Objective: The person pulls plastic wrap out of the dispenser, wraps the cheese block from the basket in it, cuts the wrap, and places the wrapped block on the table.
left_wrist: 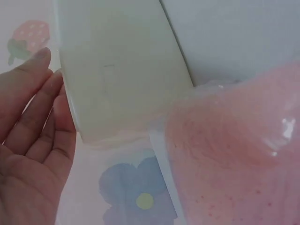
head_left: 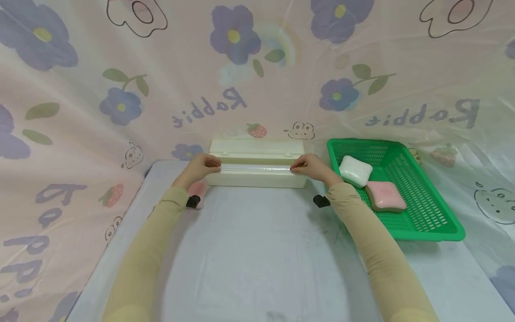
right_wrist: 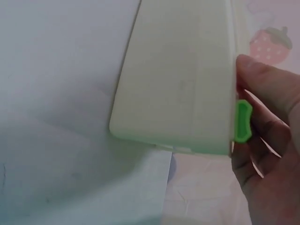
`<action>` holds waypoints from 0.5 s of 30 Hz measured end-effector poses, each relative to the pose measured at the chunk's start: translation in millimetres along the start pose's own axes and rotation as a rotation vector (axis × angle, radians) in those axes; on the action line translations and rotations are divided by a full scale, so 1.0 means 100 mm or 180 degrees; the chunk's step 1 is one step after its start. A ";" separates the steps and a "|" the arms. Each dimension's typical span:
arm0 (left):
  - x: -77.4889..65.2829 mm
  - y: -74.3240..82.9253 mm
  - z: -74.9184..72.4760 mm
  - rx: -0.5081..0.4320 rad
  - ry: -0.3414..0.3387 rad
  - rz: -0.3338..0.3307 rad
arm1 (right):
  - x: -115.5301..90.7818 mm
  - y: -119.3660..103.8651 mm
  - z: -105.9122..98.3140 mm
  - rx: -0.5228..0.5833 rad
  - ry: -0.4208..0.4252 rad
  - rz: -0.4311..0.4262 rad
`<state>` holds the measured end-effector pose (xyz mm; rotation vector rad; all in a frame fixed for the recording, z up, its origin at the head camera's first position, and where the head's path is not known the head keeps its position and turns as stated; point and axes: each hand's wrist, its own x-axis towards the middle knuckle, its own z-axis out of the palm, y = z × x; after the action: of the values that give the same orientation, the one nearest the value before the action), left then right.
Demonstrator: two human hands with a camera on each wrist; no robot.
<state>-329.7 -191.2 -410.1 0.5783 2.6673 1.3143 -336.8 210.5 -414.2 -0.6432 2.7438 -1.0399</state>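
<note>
A long cream cling film box [head_left: 257, 180] lies at the table's back edge with its lid [head_left: 257, 146] raised behind it. A strip of shiny clear cling film [head_left: 255, 167] stretches along its opening. My left hand [head_left: 202, 166] pinches the film at the left end, its fingertips right at the box rim in the left wrist view. At the other end my right hand [head_left: 315, 167] pinches it between thumb and fingers. A green slider [right_wrist: 243, 121] sits by the right fingers on the box edge. Beside the box's left end rests a pink sponge [left_wrist: 234, 154] under clear, shiny film.
A green plastic basket [head_left: 444, 235] stands at the right, close to my right forearm. It holds a white block [head_left: 355, 171] and a pink-topped sponge [head_left: 386, 196]. A patterned curtain [head_left: 273, 98] hangs directly behind the white table [head_left: 257, 250].
</note>
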 end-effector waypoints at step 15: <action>0.08 -0.03 0.02 0.0349 0.0125 -0.0016 | 0.04 -0.07 0.05 -0.0272 0.0060 0.0025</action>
<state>-337.7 -188.1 -413.1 0.5634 2.7847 1.1962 -336.9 201.4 -413.3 -0.6373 2.8177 -0.9363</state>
